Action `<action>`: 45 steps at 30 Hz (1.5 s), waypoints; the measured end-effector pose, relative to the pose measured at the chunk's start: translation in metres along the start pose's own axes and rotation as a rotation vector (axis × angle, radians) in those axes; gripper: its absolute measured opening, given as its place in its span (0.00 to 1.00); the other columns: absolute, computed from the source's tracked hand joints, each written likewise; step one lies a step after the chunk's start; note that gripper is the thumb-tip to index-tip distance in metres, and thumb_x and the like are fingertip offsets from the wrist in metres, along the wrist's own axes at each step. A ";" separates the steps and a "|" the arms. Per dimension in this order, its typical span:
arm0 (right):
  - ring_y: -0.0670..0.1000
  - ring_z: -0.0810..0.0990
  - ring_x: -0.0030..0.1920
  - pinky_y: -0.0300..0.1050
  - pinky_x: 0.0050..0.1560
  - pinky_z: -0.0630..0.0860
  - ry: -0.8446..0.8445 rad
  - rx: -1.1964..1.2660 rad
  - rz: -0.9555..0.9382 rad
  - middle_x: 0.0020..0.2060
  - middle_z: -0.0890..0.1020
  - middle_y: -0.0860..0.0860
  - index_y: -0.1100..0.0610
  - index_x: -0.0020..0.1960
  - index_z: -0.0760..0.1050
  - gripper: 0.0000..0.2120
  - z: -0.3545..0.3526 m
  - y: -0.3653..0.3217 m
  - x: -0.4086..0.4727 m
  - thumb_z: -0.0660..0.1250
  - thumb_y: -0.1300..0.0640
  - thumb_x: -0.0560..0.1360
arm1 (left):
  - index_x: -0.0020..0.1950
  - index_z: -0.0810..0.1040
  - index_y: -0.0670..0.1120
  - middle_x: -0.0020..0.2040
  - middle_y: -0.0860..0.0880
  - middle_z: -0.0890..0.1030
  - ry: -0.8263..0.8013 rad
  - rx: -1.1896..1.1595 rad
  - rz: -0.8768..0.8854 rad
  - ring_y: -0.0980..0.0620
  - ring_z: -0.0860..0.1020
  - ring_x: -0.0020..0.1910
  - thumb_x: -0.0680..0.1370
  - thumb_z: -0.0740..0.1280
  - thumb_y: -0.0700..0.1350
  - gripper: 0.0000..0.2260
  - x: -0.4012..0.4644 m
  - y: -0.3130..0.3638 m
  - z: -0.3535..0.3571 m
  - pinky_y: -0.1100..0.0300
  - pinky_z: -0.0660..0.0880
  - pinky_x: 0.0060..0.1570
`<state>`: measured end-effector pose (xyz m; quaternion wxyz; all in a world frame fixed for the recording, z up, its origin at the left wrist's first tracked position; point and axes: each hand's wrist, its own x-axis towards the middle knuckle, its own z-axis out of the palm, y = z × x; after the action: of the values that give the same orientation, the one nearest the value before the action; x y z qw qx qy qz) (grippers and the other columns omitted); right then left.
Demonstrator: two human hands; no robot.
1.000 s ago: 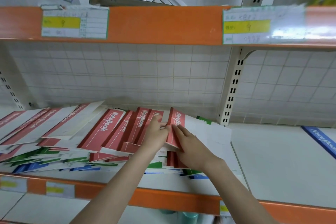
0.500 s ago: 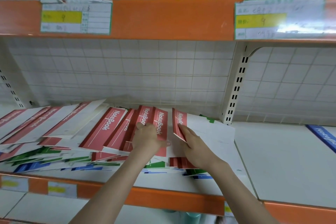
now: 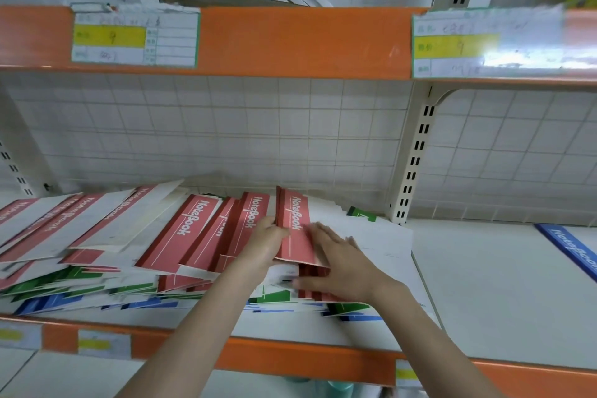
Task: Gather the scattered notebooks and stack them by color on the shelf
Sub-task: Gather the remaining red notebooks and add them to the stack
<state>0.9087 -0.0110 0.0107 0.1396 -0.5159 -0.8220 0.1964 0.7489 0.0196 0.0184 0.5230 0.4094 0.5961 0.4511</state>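
A white wire-grid back panel (image 3: 258,126) is running behind the shelving, its squares catching soft, even light. A cream slotted upright (image 3: 415,158) is standing right of the middle, with a bracket curving out at its top, and a second slotted upright (image 3: 14,168) is showing at the far left edge. An orange upper shelf edge (image 3: 290,42) is crossing the top, carrying two price labels (image 3: 134,37) with yellow bands; the right one is glaring under clear plastic. The white lower shelf surface (image 3: 504,294) is lying pale and bare at right, fronted by an orange lip (image 3: 290,355).
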 end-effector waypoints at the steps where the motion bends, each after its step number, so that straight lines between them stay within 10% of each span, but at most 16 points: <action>1: 0.49 0.44 0.77 0.59 0.75 0.41 -0.030 -0.044 0.046 0.77 0.46 0.47 0.49 0.78 0.40 0.55 0.000 0.005 -0.002 0.65 0.27 0.64 | 0.59 0.72 0.45 0.45 0.47 0.79 0.033 0.017 0.023 0.50 0.79 0.42 0.79 0.60 0.36 0.10 0.001 0.000 -0.003 0.56 0.76 0.40; 8: 0.54 0.37 0.76 0.62 0.74 0.40 -0.191 -0.049 0.153 0.77 0.39 0.50 0.49 0.76 0.33 0.58 -0.005 0.015 -0.011 0.70 0.33 0.65 | 0.42 0.70 0.52 0.39 0.50 0.77 0.221 0.052 0.089 0.52 0.76 0.35 0.79 0.57 0.34 0.14 0.009 -0.003 -0.025 0.60 0.72 0.32; 14: 0.55 0.48 0.77 0.53 0.73 0.57 -0.283 0.040 0.196 0.77 0.49 0.50 0.48 0.77 0.36 0.51 -0.019 0.013 -0.012 0.70 0.47 0.69 | 0.44 0.74 0.48 0.43 0.47 0.79 0.243 -0.018 0.117 0.49 0.78 0.40 0.78 0.57 0.34 0.11 0.010 -0.009 -0.027 0.59 0.73 0.36; 19: 0.49 0.75 0.49 0.34 0.44 0.68 0.045 0.293 0.287 0.56 0.76 0.52 0.54 0.75 0.58 0.24 -0.026 0.011 -0.008 0.56 0.54 0.80 | 0.44 0.73 0.49 0.42 0.46 0.79 0.291 -0.130 0.104 0.47 0.79 0.40 0.78 0.57 0.35 0.11 0.009 -0.010 -0.030 0.57 0.75 0.40; 25: 0.47 0.66 0.31 0.39 0.31 0.63 0.273 0.495 0.342 0.35 0.72 0.50 0.61 0.50 0.70 0.09 -0.023 0.006 0.001 0.51 0.62 0.79 | 0.54 0.74 0.46 0.44 0.48 0.79 0.174 0.125 0.186 0.49 0.78 0.41 0.78 0.56 0.34 0.12 0.000 -0.008 -0.022 0.59 0.73 0.37; 29: 0.47 0.71 0.35 0.37 0.33 0.64 0.260 0.510 0.277 0.39 0.75 0.49 0.55 0.48 0.70 0.08 -0.022 -0.013 0.004 0.52 0.61 0.79 | 0.69 0.67 0.43 0.62 0.49 0.75 0.071 0.223 0.159 0.51 0.74 0.60 0.79 0.56 0.36 0.18 -0.005 -0.010 -0.009 0.54 0.70 0.61; 32: 0.52 0.76 0.49 0.39 0.44 0.69 0.243 0.488 0.220 0.56 0.79 0.54 0.57 0.63 0.70 0.14 -0.013 -0.033 0.008 0.53 0.58 0.80 | 0.58 0.71 0.45 0.51 0.48 0.79 0.025 0.201 0.187 0.54 0.76 0.47 0.79 0.57 0.36 0.10 -0.008 -0.013 0.005 0.60 0.72 0.46; 39: 0.55 0.71 0.65 0.36 0.52 0.63 0.142 0.489 0.214 0.68 0.71 0.57 0.60 0.74 0.58 0.22 0.000 -0.047 0.016 0.51 0.53 0.82 | 0.57 0.69 0.51 0.47 0.57 0.75 -0.012 0.098 0.173 0.58 0.74 0.47 0.80 0.57 0.58 0.13 -0.006 -0.018 0.009 0.58 0.67 0.50; 45: 0.52 0.75 0.55 0.36 0.51 0.66 0.198 0.537 0.231 0.57 0.77 0.53 0.57 0.68 0.66 0.17 -0.002 -0.028 0.011 0.53 0.61 0.80 | 0.60 0.72 0.44 0.49 0.47 0.81 -0.022 0.112 0.113 0.52 0.80 0.46 0.76 0.67 0.38 0.13 -0.003 -0.023 0.005 0.60 0.75 0.40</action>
<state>0.8827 -0.0112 0.0261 0.3272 -0.5673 -0.6589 0.3701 0.7543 0.0115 -0.0035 0.4796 0.4758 0.5907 0.4413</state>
